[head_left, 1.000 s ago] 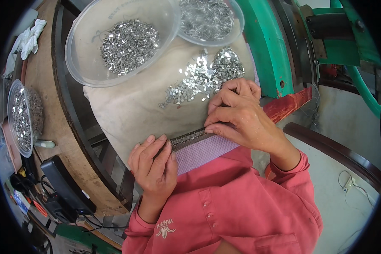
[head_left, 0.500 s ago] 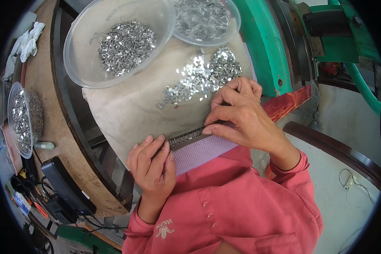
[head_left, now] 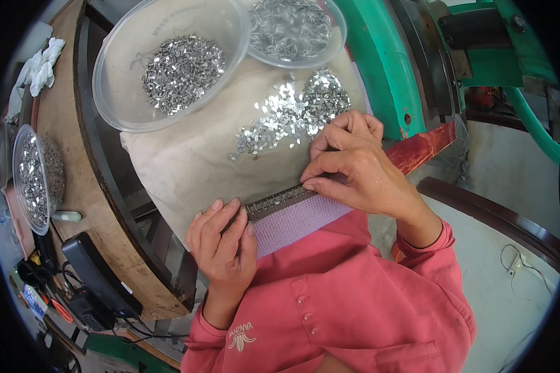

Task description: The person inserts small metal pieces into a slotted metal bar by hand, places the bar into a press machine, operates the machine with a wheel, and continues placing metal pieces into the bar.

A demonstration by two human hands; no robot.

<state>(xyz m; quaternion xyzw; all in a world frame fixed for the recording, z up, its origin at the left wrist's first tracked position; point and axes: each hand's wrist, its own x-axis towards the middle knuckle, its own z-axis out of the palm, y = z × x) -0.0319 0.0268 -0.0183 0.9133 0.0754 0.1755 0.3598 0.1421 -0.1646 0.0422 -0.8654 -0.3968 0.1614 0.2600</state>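
My left hand point(head_left: 223, 239) holds the left end of a narrow dark metal strip point(head_left: 275, 201) that lies along the top edge of a purple mesh pad point(head_left: 295, 222). Small metal pieces stand in a row along the strip. My right hand point(head_left: 353, 166) pinches at the strip's right part with thumb and forefinger; whether a piece is between them is hidden. Just beyond the right hand, a loose pile of small shiny metal pieces point(head_left: 286, 118) lies on a beige cloth point(head_left: 186, 161).
A clear plastic bowl point(head_left: 168, 62) with metal pieces stands at the back left, a second bowl point(head_left: 292, 28) behind the pile. A third bowl point(head_left: 34, 174) sits far left on the wooden bench. A green machine frame point(head_left: 386, 74) rises on the right. A black device point(head_left: 96, 273) lies lower left.
My right hand has shifted slightly along the strip; my left hand stays on the strip's left end. The bowls and the pile have not moved.
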